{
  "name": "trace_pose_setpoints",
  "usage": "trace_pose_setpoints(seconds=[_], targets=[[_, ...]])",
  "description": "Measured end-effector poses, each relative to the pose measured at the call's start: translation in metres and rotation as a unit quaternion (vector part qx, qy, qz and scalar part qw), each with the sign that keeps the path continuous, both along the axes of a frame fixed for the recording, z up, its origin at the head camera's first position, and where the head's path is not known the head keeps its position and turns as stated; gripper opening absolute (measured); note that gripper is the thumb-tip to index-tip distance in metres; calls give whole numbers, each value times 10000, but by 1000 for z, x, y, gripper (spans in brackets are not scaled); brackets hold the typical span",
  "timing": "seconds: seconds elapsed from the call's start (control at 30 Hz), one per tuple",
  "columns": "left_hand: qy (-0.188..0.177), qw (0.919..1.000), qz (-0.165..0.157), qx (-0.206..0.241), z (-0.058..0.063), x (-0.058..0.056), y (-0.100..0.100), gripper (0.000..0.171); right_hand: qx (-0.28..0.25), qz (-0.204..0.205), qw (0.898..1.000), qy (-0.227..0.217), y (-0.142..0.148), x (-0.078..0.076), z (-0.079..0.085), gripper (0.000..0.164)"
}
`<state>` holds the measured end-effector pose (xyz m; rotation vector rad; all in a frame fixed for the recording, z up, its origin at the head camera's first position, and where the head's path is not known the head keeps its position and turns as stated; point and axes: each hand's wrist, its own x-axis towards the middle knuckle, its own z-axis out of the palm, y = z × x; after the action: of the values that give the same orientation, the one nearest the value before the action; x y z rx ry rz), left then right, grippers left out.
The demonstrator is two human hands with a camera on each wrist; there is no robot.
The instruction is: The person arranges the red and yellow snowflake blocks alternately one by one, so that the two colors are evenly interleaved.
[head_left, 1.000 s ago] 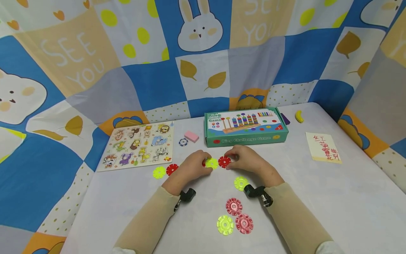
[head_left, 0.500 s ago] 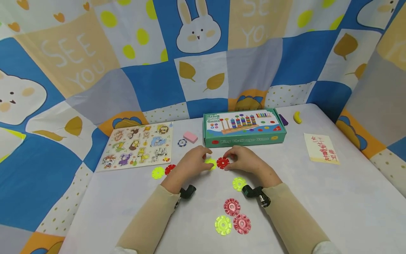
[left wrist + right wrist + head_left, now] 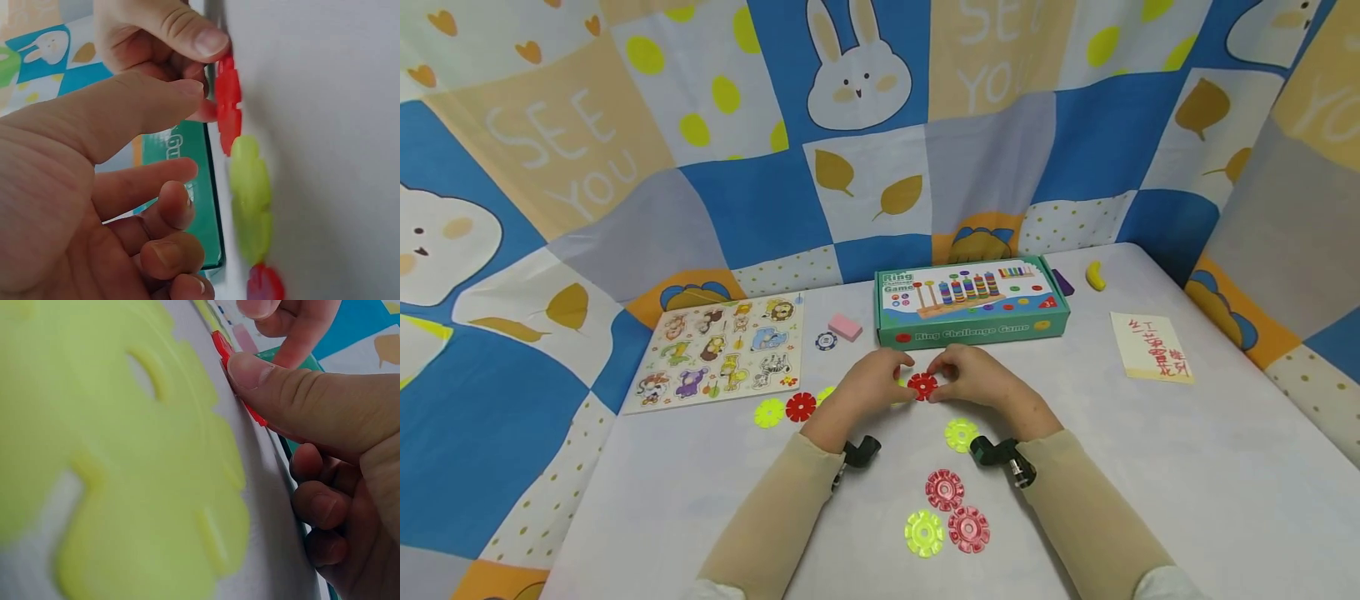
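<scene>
A red flower-shaped plastic disc (image 3: 922,387) lies on the white table, pinched between thumb and forefinger of my right hand (image 3: 985,382). My left hand (image 3: 874,385) hovers just left of it with thumb and forefinger apart. In the left wrist view its fingers are loosely bent and grip nothing; the thumb tip is close to the red disc (image 3: 229,106). A yellow disc (image 3: 251,200) lies beside that red one, mostly hidden by the left hand in the head view. Further left in the row are a yellow disc (image 3: 769,413), a red disc (image 3: 801,407) and a partly covered yellow one.
Nearer the body lie yellow discs (image 3: 961,435) and translucent red discs (image 3: 968,529). Behind the hands stands a green game box (image 3: 973,333). An animal puzzle board (image 3: 715,354), pink block (image 3: 845,327), poker chip (image 3: 826,341), toy banana (image 3: 1095,276) and paper note (image 3: 1152,347) lie around.
My left hand has shifted right, off the yellow disc and close to the red one, uncovering part of another yellow disc. My right hand stays at the red disc. The head view has turned slightly.
</scene>
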<state>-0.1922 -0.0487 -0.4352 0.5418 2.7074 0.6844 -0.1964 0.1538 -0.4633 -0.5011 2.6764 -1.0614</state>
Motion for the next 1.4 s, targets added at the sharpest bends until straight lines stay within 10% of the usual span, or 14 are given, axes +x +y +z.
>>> trace_pose_setpoints(seconds=[0.67,1.4], targets=[[193,9994,-276,-107,-13,3,8,43,-168,25,9997,-201,6,2,5,36],[29,9997,-231,77,-13,1,5,41,-495,321,9970,-506,33,53,52,41]])
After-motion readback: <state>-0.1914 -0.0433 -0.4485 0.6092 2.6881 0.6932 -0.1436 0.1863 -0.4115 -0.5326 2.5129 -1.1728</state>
